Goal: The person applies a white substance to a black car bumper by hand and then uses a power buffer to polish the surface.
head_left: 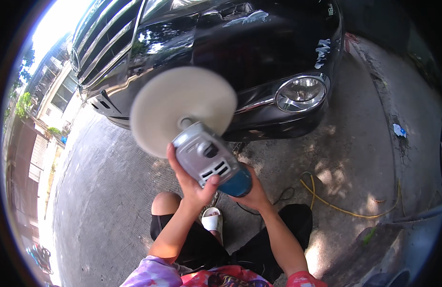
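Left hand [190, 179]: wrapped around the grey head of the polisher [211, 160], thumb up on the near side, fingers along the left.
Right hand [253, 191]: closed under the blue rear body, gripping from the right.
Polisher: held up at centre, tilted, just in front of the car.
Pad [182, 110]: white round disc, facing away, close to the black car [230, 48] front; contact not clear.
Headlight [301, 93]: right of the pad.
Yellow cable [335, 205]: on the concrete ground [111, 191], near right.
White sandal [212, 221]: below the hands, near.
Black shorts [197, 244]: over bent knees.
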A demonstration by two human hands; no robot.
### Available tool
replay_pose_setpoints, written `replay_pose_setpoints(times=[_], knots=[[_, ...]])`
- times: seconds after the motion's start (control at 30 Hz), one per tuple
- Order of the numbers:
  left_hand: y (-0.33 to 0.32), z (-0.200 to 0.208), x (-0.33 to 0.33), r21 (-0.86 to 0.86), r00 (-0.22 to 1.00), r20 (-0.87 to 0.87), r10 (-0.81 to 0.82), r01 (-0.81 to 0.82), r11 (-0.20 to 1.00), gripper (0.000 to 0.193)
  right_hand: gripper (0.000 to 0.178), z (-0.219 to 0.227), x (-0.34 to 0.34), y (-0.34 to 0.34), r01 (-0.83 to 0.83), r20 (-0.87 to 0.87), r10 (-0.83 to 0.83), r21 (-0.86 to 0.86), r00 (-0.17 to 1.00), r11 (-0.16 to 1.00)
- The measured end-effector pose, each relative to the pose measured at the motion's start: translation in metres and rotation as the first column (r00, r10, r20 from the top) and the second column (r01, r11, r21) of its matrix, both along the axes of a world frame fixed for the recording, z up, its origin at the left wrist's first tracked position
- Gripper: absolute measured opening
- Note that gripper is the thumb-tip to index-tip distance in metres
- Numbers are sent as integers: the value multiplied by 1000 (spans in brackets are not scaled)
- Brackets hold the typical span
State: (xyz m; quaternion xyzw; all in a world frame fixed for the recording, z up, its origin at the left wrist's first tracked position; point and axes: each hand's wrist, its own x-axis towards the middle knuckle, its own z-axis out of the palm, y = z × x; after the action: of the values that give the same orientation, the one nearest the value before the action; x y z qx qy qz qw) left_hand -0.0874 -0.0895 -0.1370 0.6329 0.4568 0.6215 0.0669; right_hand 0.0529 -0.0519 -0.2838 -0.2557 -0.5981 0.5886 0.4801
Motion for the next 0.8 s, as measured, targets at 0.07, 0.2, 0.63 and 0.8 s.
replay_pose_setpoints(times=[0.07, 0.2, 0.63, 0.8], knots=[[-7, -11, -21, 28, 997, -45, 55, -54, 998, 124, 99, -1, -21, 6, -71, 12, 72, -36, 997, 997], [-13, -14, -44, 73, 976, -184, 113, -100, 992, 123, 95, 2, -56, 12, -136, -79, 132, -49, 988, 990], [38, 47, 37, 141, 852, -519, 69, 6, 990, 105, 92, -12, -37, 44, -166, -398, 126, -68, 909, 984], [19, 16, 1, -11, 886, -461, -55, 57, 998, 127, 95, -30, -40, 30, -153, -270, 128, -74, 954, 985]])
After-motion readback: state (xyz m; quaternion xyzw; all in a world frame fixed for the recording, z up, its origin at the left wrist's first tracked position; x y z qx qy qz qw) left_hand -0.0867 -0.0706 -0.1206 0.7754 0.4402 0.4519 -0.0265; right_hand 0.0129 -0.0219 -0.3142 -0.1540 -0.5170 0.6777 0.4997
